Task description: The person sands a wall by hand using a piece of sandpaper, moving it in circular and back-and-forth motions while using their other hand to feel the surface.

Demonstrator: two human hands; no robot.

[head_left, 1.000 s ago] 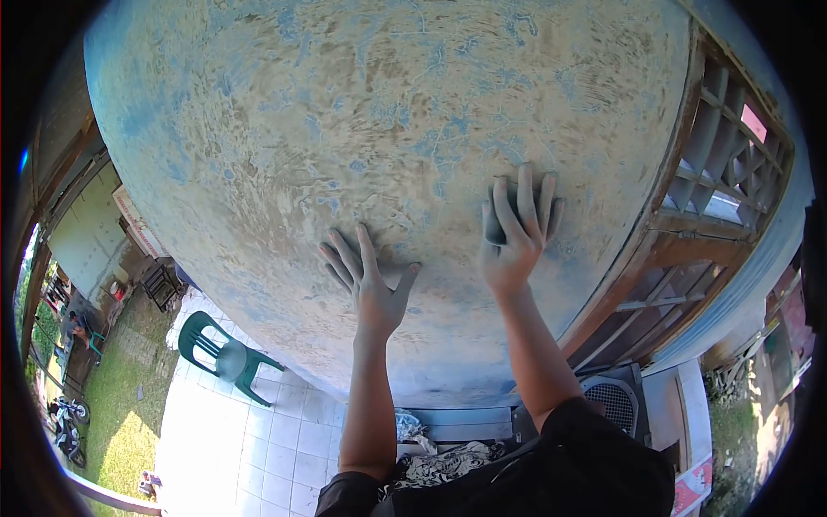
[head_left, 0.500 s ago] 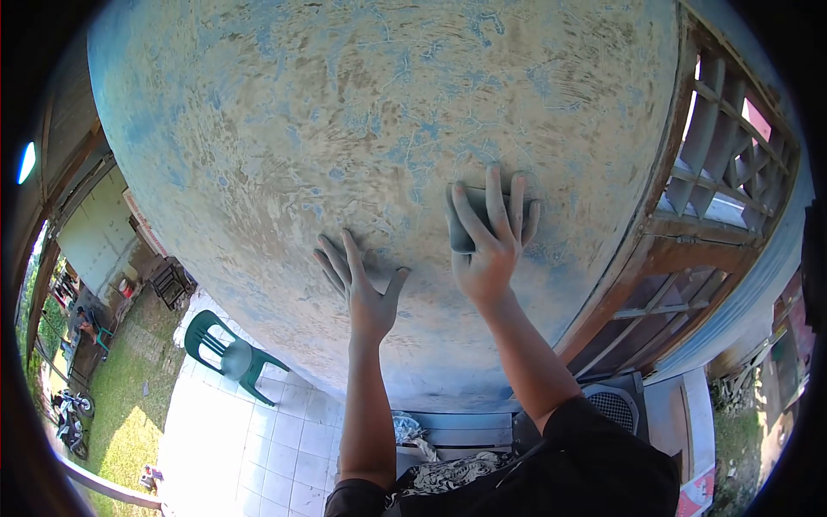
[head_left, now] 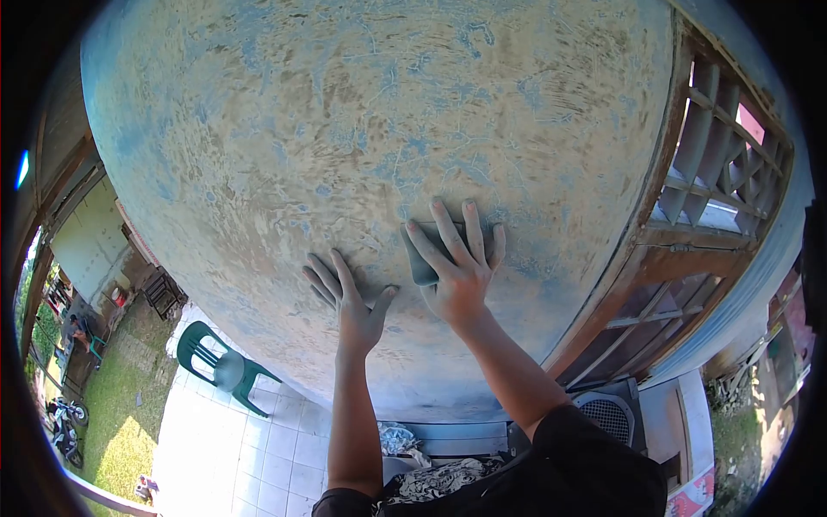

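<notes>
A large wall point(head_left: 258, 155) fills the middle of the view, its surface patchy beige over blue. My left hand point(head_left: 353, 306) lies against it with the fingers spread and nothing held. To its right, my right hand point(head_left: 461, 267) presses a flat dark grey pad point(head_left: 419, 257) to the wall. The fingers are stretched over the pad, which shows at the left of the hand and between the fingers. Grey dust coats the fingers of both hands.
A green plastic chair point(head_left: 231, 370) stands on white tiles point(head_left: 274, 435) at lower left. A wooden-framed window point(head_left: 672, 258) is on the right. Below it sits a speaker-like box point(head_left: 607, 414). Far left are a motorcycle point(head_left: 67, 426) and a seated person point(head_left: 79, 334).
My right hand has moved down and to the left along the wall with the pad. My left hand appears slightly lower and further left; the whole view has shifted a little.
</notes>
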